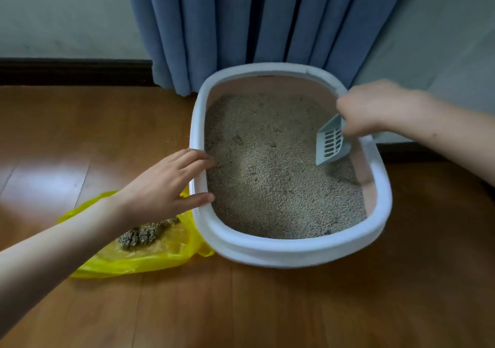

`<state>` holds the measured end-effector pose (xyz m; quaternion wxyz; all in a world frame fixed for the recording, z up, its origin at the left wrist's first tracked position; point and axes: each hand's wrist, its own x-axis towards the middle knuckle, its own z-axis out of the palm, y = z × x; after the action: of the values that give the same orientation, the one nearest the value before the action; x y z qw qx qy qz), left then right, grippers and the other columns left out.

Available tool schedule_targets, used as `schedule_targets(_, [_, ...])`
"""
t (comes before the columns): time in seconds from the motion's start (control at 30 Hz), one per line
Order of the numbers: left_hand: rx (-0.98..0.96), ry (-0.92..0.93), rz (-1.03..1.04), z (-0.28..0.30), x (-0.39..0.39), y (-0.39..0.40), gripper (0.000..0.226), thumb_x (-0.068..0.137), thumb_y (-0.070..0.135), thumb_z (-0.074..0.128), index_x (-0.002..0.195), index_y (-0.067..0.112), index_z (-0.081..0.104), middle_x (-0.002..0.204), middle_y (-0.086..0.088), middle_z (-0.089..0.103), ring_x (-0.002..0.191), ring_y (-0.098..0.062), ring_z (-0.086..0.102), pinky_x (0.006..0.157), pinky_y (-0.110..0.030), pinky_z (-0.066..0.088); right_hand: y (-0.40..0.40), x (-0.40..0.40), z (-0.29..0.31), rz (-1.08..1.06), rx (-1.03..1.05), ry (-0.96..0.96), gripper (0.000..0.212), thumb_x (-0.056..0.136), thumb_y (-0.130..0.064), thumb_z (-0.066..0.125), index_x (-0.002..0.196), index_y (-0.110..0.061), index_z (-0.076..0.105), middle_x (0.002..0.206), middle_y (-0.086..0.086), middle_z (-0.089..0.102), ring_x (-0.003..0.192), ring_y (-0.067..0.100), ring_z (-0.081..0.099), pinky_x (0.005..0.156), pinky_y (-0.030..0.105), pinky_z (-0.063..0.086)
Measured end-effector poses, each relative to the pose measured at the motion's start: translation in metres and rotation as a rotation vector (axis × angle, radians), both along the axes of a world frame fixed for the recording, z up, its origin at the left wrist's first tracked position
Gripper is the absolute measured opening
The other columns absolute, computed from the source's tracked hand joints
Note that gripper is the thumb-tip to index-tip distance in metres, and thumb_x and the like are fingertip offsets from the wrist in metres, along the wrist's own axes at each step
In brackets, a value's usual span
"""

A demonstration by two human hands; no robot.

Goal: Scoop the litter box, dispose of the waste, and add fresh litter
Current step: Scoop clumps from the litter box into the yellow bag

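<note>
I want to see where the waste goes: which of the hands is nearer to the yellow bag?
Left. The left hand rests on the litter box rim directly above the yellow bag; the right hand holds the scoop across the box.

Litter box (289, 251) before curtain (241, 26); bag (134, 262) left; scoop (332, 144) inside right.

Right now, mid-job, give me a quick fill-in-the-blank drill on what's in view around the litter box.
1. The right hand grips a pale blue slotted plastic ____ over the litter.
2. The left hand rests on the rim of the oval white plastic litter box, on its ____ side.
3. Scooped clumps lie on a ____ plastic bag on the wooden floor.

Missing words: scoop; left; yellow
</note>
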<state>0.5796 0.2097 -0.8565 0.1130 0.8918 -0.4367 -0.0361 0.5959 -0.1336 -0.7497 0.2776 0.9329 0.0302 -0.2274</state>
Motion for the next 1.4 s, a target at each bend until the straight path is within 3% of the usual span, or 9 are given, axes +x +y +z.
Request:
schedule_targets(0.13, [0.103, -0.089, 0.078, -0.008, 0.002, 0.0, 0.079, 0.091, 0.068, 0.031, 0.139, 0.006, 0.047, 0.144, -0.008, 0.045, 0.139, -0.023, 0.035, 0.117, -0.041, 0.021, -0.002, 0.003, -0.018, -0.017, -0.082, 0.062, 0.014, 0.089, -0.021, 0.048, 0.075, -0.018, 0.047, 0.074, -0.003, 0.05, 0.063, 0.013, 0.046, 0.051, 0.023, 0.035])
schedule_targets(0.2, [0.14, -0.095, 0.112, -0.01, 0.002, 0.002, 0.085, 0.092, 0.07, 0.025, 0.143, 0.005, 0.041, 0.15, -0.01, 0.038, 0.143, -0.02, 0.027, 0.119, -0.039, 0.013, -0.007, 0.007, -0.029, -0.015, -0.069, 0.063, 0.011, 0.089, -0.021, 0.048, 0.08, -0.018, 0.051, 0.075, -0.004, 0.05, 0.063, 0.013, 0.047, 0.051, 0.023, 0.037])
schedule_targets(0.47, [0.113, -0.099, 0.082, -0.021, 0.002, 0.004, 0.079, 0.097, 0.061, 0.025, 0.147, 0.0, 0.031, 0.156, -0.015, 0.024, 0.148, -0.022, 0.015, 0.12, -0.039, 0.012, -0.022, 0.043, -0.068, -0.046, 0.286, -0.029, 0.028, 0.091, -0.04, 0.055, 0.079, -0.014, 0.06, 0.072, 0.001, 0.057, 0.061, 0.015, 0.051, 0.052, 0.027, 0.038])
schedule_targets(0.6, [0.094, -0.095, 0.071, -0.022, 0.003, 0.005, 0.078, 0.098, 0.061, 0.025, 0.148, 0.001, 0.029, 0.157, -0.014, 0.021, 0.148, -0.021, 0.011, 0.12, -0.037, 0.009, -0.005, 0.062, -0.08, -0.074, 0.487, -0.022, 0.033, 0.093, -0.041, 0.055, 0.089, -0.009, 0.061, 0.081, 0.007, 0.061, 0.065, 0.017, 0.051, 0.056, 0.03, 0.038])
schedule_targets(0.77, [0.05, -0.082, 0.065, -0.022, 0.002, 0.005, 0.077, 0.098, 0.059, 0.028, 0.149, 0.001, 0.027, 0.158, -0.014, 0.018, 0.149, -0.021, 0.009, 0.12, -0.037, 0.009, 0.033, 0.09, -0.089, 0.013, 0.584, 0.002, 0.032, 0.093, -0.037, 0.057, 0.093, -0.006, 0.065, 0.073, 0.004, 0.059, 0.059, 0.016, 0.048, 0.052, 0.029, 0.036])
schedule_targets(0.97, [0.041, -0.079, 0.063, -0.021, 0.001, 0.006, 0.076, 0.098, 0.056, 0.03, 0.149, 0.001, 0.024, 0.159, -0.014, 0.015, 0.149, -0.022, 0.005, 0.12, -0.035, 0.006, 0.058, 0.114, -0.087, 0.027, 0.707, 0.097, 0.035, 0.089, -0.035, 0.064, 0.119, -0.018, 0.067, 0.085, -0.012, 0.062, 0.075, 0.011, 0.059, 0.069, 0.032, 0.048])
schedule_targets(1.07, [0.049, -0.061, 0.062, -0.022, 0.001, 0.006, 0.077, 0.098, 0.057, 0.028, 0.151, 0.002, 0.02, 0.16, -0.013, 0.01, 0.149, -0.02, 0.0, 0.12, -0.034, 0.003, 0.075, 0.115, -0.092, 0.088, 0.739, 0.106, 0.031, 0.088, -0.037, 0.064, 0.115, -0.023, 0.07, 0.078, -0.017, 0.061, 0.066, 0.007, 0.055, 0.058, 0.026, 0.044])
schedule_targets(1.2, [0.042, -0.058, 0.059, -0.022, 0.001, 0.007, 0.078, 0.098, 0.058, 0.025, 0.151, 0.001, 0.018, 0.16, -0.014, 0.009, 0.149, -0.021, -0.001, 0.12, -0.035, 0.003, 0.078, 0.1, -0.102, 0.082, 0.815, 0.064, 0.026, 0.086, -0.04, 0.064, 0.11, -0.03, 0.072, 0.077, -0.01, 0.068, 0.061, 0.015, 0.053, 0.053, 0.028, 0.037])
schedule_targets(1.4, [0.053, -0.058, 0.061, -0.023, 0.001, 0.006, 0.078, 0.098, 0.058, 0.025, 0.151, 0.001, 0.017, 0.16, -0.015, 0.009, 0.149, -0.021, 0.0, 0.12, -0.034, 0.002, 0.08, 0.071, -0.115, -0.05, 1.006, 0.043, 0.02, 0.081, -0.045, 0.069, 0.098, -0.038, 0.074, 0.085, -0.01, 0.073, 0.072, 0.022, 0.062, 0.057, 0.028, 0.04])
